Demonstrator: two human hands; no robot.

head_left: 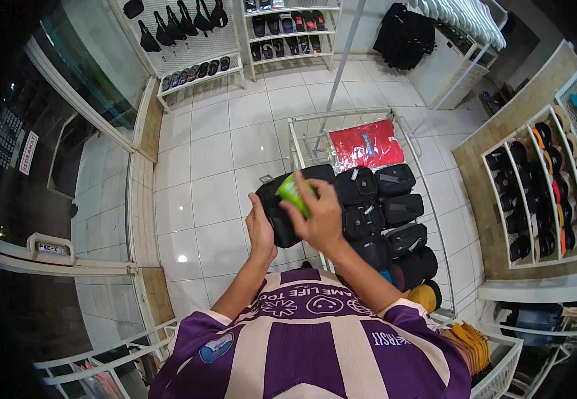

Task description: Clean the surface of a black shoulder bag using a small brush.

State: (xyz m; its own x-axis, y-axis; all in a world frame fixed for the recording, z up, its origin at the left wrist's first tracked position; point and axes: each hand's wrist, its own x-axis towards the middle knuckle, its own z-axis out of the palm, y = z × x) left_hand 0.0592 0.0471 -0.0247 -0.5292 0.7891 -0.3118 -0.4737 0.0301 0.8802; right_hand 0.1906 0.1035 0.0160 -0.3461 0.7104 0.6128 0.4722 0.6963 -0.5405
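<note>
My left hand [259, 225] grips the left side of a black pouch bag [283, 232], holding it up in front of me near the left edge of a white wire display bin [293, 144]. My right hand [324, 217] has its fingers around a small lime-green object [291, 192] with white markings, held over the pouch; blur leaves its exact kind unclear. A zip-side tab sticks out at the pouch's upper left. Just right of my hands, several black pouches [361, 185] lie in rows in the bin.
A red garment in clear plastic [368, 144] lies at the bin's far end, yellow and dark caps [422, 298] at its near end. A metal pole [346, 55] rises behind it. Glass doors [59, 209] stand left; a cap rack [538, 189] stands right.
</note>
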